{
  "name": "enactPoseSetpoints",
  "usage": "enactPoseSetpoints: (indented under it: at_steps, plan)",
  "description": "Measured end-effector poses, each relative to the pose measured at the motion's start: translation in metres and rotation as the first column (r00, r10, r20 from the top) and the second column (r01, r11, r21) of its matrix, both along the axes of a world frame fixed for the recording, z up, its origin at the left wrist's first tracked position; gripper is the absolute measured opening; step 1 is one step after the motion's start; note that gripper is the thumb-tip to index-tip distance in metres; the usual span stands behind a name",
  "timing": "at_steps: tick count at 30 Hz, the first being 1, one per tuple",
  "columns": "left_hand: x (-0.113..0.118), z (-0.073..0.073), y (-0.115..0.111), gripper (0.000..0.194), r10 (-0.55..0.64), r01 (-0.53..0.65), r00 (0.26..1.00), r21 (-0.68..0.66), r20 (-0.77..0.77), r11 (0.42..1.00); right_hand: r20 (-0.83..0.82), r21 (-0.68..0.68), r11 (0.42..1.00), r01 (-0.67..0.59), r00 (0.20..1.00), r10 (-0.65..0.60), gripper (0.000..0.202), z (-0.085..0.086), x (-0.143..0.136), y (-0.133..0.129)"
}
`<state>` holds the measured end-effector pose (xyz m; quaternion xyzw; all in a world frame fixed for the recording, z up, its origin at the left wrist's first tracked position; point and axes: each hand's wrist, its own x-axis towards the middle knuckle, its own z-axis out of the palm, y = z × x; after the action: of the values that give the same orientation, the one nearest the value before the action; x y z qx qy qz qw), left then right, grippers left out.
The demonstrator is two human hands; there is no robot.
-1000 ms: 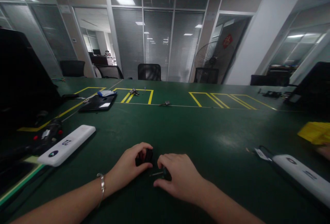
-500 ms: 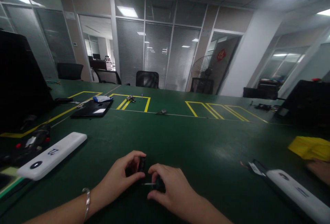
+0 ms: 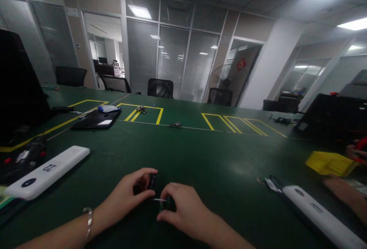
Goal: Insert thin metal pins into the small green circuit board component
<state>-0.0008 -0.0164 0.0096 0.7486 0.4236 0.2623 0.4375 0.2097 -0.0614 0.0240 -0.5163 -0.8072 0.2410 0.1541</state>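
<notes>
My left hand (image 3: 127, 191), with a silver bangle at its wrist, is closed on a small black block-shaped part (image 3: 153, 181), held between thumb and fingers. Close beside it, my right hand (image 3: 187, 205) grips a small screwdriver (image 3: 159, 199) with a dark handle. Its thin metal shaft points left, toward the black part and the left thumb. Whether the tip touches the part I cannot tell. The fingers hide most of the handle. Both hands are just above the green table (image 3: 218, 176).
White numbered power banks lie left (image 3: 51, 170) and right (image 3: 318, 212). Farther back are a black laptop-like slab (image 3: 90, 119) and a small metal piece (image 3: 176, 124). At right, another person's hand (image 3: 342, 193) is near a yellow box (image 3: 328, 163).
The view has turned slightly right, so the scene sits farther left. My hands keep their grips close together. At the right edge, more of the other person's hands shows.
</notes>
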Motion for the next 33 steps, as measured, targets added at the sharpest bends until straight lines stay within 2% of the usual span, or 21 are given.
enactPoseSetpoints:
  at_steps: [4,9,14,19,33]
  plan:
    - [0.001,0.003,-0.001,0.043,-0.013,0.014,1.000,0.009,-0.026,1.000,-0.050,-0.019,0.999,0.036,0.998,-0.037,0.031,-0.006,0.000,0.002]
    - [-0.001,0.001,-0.002,0.043,-0.046,0.046,0.999,0.008,0.004,0.999,-0.283,0.038,0.989,0.143,0.951,-0.126,0.022,-0.012,-0.003,0.005]
    - [0.005,0.000,-0.007,0.039,-0.098,0.098,0.995,0.068,-0.004,0.993,-0.417,0.114,0.977,0.179,0.902,-0.117,0.018,-0.012,-0.009,0.004]
    - [0.012,0.002,-0.014,0.036,-0.140,0.143,0.990,0.095,-0.034,0.985,-0.430,0.136,0.974,0.182,0.896,-0.107,0.019,-0.014,-0.011,0.002]
    - [0.012,-0.002,-0.013,0.036,-0.118,0.117,0.992,0.028,0.045,0.993,-0.424,0.141,0.976,0.168,0.901,-0.094,0.017,-0.017,-0.012,0.002]
